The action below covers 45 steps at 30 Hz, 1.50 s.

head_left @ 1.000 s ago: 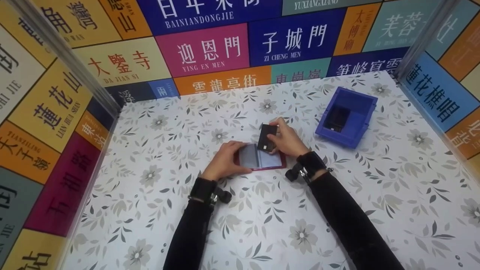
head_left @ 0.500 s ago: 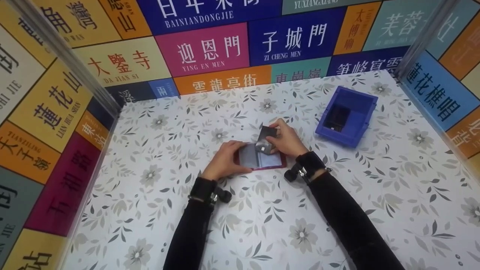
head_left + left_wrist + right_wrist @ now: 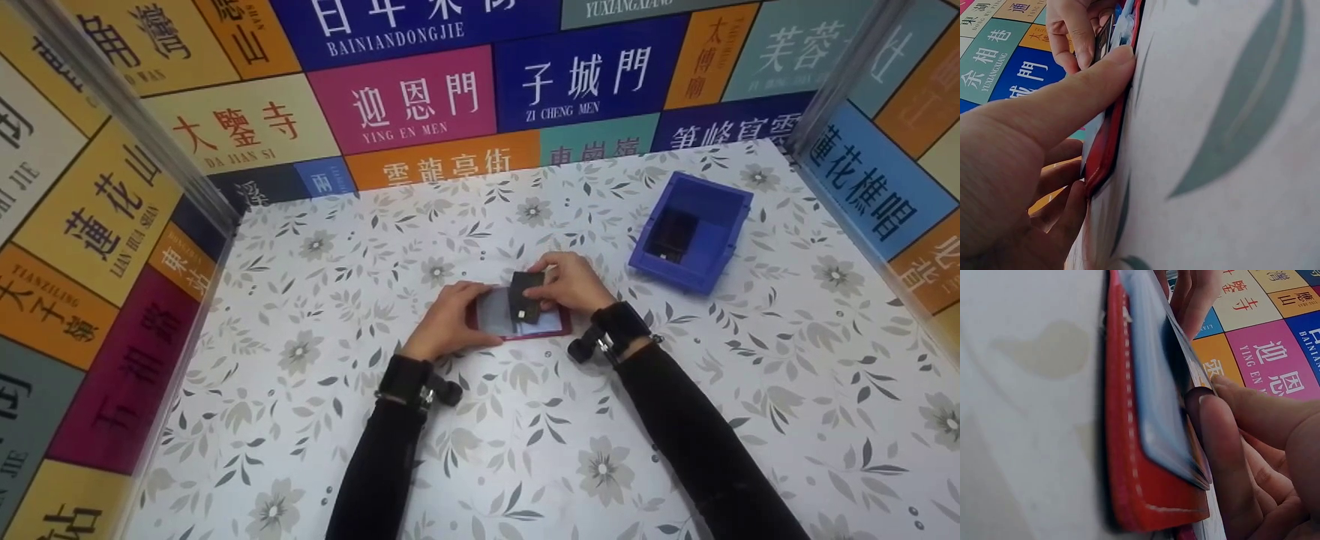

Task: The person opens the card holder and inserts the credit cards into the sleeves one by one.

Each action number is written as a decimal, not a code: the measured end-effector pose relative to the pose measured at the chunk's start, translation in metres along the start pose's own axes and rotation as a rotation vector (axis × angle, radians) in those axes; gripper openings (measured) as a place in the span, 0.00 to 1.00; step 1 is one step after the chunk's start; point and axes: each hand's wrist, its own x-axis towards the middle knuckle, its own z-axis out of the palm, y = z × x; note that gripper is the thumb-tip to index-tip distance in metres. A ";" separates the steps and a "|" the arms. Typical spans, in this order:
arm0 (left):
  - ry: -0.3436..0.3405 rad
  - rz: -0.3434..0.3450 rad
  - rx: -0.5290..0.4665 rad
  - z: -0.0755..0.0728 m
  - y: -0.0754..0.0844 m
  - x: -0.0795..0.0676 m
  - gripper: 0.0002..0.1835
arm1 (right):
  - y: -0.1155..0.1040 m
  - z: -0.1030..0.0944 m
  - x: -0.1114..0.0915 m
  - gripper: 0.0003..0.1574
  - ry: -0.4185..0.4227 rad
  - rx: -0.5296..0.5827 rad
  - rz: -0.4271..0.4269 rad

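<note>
Centre frame: my right hand [image 3: 574,283] pinches the dark card [image 3: 523,298], fingertips closed, over the open red holder [image 3: 496,313] | my left hand [image 3: 448,322] grips holder's left side | step: sleeving card, I judge | next: likely needs card edge squared to the clear sleeve [image 3: 540,328]

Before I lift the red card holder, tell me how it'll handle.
The red card holder will probably fold at its middle, as it lies open like a booklet. Its clear sleeves look thin and glossy, so they may flop and feel slippery. Being slim, it is likely light.
</note>
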 end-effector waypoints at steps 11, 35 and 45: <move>0.003 -0.008 -0.001 0.000 0.001 -0.001 0.49 | 0.002 0.002 0.000 0.26 -0.082 -0.077 -0.010; 0.009 -0.013 -0.027 0.000 0.001 -0.002 0.49 | -0.009 0.016 0.000 0.28 -0.035 -0.230 -0.070; 0.025 0.005 -0.033 0.000 0.000 -0.002 0.49 | -0.013 0.023 -0.001 0.28 0.035 -0.199 -0.036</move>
